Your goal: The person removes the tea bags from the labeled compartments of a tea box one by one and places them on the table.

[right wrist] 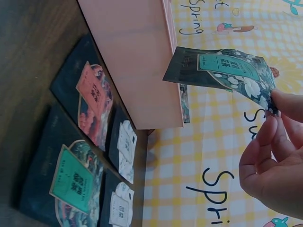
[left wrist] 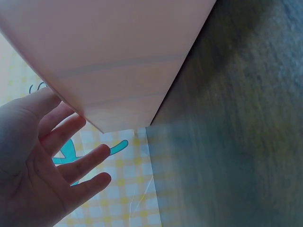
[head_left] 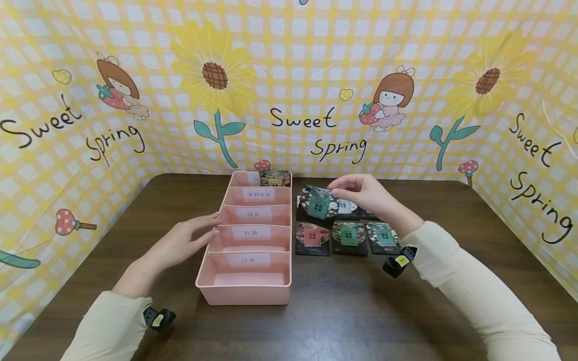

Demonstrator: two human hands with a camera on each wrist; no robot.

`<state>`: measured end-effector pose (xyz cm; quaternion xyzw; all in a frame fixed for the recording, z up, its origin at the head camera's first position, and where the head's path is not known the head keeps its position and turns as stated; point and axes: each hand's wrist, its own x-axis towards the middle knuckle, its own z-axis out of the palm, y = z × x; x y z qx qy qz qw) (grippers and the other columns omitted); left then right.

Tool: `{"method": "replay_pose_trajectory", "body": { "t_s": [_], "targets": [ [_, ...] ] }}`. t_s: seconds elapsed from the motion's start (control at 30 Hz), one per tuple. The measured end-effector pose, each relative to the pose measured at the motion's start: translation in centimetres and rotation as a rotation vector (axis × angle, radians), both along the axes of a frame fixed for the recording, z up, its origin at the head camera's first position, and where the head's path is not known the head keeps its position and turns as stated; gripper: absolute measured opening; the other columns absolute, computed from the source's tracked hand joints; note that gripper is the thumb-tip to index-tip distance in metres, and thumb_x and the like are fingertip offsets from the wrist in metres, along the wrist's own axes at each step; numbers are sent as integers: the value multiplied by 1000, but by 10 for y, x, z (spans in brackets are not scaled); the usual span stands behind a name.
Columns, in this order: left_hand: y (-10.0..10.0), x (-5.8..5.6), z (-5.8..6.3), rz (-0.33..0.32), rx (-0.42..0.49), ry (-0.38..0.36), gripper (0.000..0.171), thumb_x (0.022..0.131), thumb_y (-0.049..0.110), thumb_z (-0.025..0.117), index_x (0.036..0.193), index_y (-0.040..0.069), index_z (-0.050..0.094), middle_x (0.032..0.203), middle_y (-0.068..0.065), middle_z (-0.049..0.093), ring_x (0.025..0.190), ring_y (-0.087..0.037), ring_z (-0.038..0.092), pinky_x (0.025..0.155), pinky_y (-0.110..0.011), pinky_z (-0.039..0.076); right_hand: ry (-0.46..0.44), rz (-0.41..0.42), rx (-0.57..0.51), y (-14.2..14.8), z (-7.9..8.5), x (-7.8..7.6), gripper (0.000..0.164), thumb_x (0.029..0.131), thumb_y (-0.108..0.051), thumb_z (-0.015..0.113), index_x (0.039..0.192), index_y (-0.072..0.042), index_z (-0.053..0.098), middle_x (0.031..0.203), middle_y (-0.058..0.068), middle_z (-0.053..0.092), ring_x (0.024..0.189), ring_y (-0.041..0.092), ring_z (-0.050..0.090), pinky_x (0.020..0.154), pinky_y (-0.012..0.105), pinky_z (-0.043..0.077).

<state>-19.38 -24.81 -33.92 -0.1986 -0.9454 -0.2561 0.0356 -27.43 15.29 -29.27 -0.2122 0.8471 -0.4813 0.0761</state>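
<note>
Yellow-and-white gingham cloth (head_left: 280, 65), printed with sunflowers and "Sweet Spring", stands behind the dark wooden table (head_left: 356, 311) where I am, as I judge it, sorting tea sachets by kind into a pink divided bin (head_left: 244, 295). One sachet (head_left: 276, 179) already pokes up from the farthest compartment, partly covering its label. The step in hand looks like the lift of a teal-labelled jasmine tea sachet (head_left: 318, 206): my right hand (head_left: 361, 188) pinches its upper edge between thumb and forefinger, and it hangs to the left of those fingertips and a little nearer to me, raised above the table just right of the bin. Beneath and beside it lie a white-labelled sachet (head_left: 346, 208), a red-labelled sachet (head_left: 312, 238), a green-labelled sachet (head_left: 348, 236) and another teal-labelled sachet (head_left: 384, 237). My left hand (head_left: 182, 243) has its fingers loosely spread, thumb and forefinger against the bin's left rim, perhaps to steady it. The next move, I think, calls for carrying the pinched sachet left over the right rim and lowering it into the second-farthest compartment, whose jasmine tea label (head_left: 258, 194) matches.
</note>
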Motion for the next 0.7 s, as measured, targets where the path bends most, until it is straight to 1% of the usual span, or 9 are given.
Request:
{"method": "replay_pose_trajectory", "body": {
  "t_s": [0.1, 0.23, 0.43, 0.53, 0.7],
  "targets": [
    [0, 0, 0, 0, -1, 6, 40, 94, 24, 55, 129, 4, 55, 139, -20, 49, 128, -40, 45, 104, -56, 36, -10, 8, -3, 3, -2, 5, 25, 92, -23, 59, 110, -7, 65, 92, -5, 68, 92, 13, 62, 88, 36, 49],
    [1, 0, 0, 2, -1, 11, 40, 95, 24, 55, 129, 4, 55, 138, -20, 49, 128, -40, 45, 104, -56, 37, -32, 14, -14, 5, -7, 11, 24, 92, -21, 60, 110, -6, 65, 92, -6, 68, 88, 7, 62, 89, 38, 50],
    [0, 0, -1, 1, 3, 5, 41, 95, 24, 55, 129, 4, 55, 138, -20, 49, 128, -40, 45, 104, -56, 36, -50, 30, -16, 8, -18, 17, 26, 90, -20, 62, 110, -4, 65, 101, 1, 70, 90, 4, 62, 85, 28, 51],
    [0, 0, -1, 0, 3, 2, 41, 95, 25, 55, 130, 4, 54, 139, -20, 48, 129, -40, 44, 104, -56, 36, -58, 58, -20, 9, -24, 20, 27, 90, -20, 62, 110, -2, 65, 104, 3, 69, 91, 3, 62, 85, 27, 51],
    [0, -1, -2, 3, 3, 3, 40, 95, 25, 55, 129, 5, 55, 140, -19, 48, 129, -40, 44, 104, -56, 36, -94, 112, -41, 9, -34, 26, 27, 91, -21, 61, 110, -2, 65, 101, 2, 69, 91, 5, 62, 89, 36, 51]
  ]
}}
